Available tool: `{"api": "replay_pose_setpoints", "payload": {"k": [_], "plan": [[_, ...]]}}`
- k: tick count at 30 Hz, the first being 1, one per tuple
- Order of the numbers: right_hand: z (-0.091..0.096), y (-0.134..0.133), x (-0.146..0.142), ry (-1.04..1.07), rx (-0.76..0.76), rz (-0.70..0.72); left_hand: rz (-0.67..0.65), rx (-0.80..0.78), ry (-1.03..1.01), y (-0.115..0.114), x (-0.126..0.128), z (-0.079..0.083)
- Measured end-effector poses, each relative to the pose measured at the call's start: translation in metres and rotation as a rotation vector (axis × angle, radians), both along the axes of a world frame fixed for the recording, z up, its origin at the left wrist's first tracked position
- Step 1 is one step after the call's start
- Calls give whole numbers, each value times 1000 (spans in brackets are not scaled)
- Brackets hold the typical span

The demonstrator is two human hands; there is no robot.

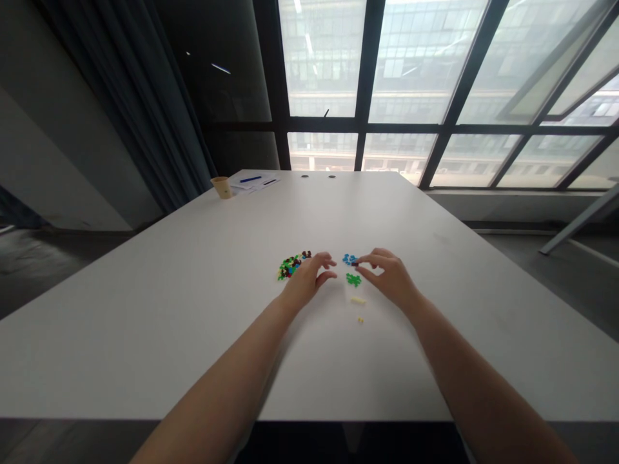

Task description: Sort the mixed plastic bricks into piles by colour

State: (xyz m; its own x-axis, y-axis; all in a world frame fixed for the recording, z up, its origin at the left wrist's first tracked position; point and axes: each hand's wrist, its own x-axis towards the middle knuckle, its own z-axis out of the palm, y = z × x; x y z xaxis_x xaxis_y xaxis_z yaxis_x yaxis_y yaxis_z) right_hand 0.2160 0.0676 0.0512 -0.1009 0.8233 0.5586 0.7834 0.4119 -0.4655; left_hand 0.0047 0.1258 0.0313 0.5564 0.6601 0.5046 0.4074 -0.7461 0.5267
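Both my forearms reach out over a white table [193,309]. My left hand [309,278] rests just right of a mixed pile of small coloured pieces [291,265], fingers loosely curled and apart, holding nothing I can see. My right hand [389,274] pinches a tiny dark piece [355,263] between thumb and fingertips, beside a small blue cluster [348,258]. A green cluster [353,280] lies just below the fingertips. Two pale yellow pieces [358,300] [360,319] lie nearer to me.
At the table's far left corner stand a tan paper cup [222,187] and papers with a blue pen [251,180]. Large windows with dark frames [367,122] fill the back wall. A dark curtain [145,109] hangs at the left.
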Motion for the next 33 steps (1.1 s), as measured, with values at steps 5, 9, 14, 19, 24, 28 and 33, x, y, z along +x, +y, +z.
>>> {"api": "replay_pose_setpoints", "payload": {"k": [5,9,14,19,24,28,33], "plan": [[-2,1,72,-139,-359,-357,608,-71,367,14,-19,4],[-18,3,93,-159,-637,-410,904,-284,612,17,-36,5],[-26,8,84,-132,-740,-355,831,-505,667,17,-46,10],[-23,8,86,-125,-696,-321,668,-574,662,18,-51,6],[-20,8,85,-134,-612,-365,582,-462,531,26,-51,-7],[-20,9,81,-146,-596,-343,514,-394,377,30,-48,-15],[-21,9,81,-138,-587,-357,436,-343,390,32,-47,-15]]}}
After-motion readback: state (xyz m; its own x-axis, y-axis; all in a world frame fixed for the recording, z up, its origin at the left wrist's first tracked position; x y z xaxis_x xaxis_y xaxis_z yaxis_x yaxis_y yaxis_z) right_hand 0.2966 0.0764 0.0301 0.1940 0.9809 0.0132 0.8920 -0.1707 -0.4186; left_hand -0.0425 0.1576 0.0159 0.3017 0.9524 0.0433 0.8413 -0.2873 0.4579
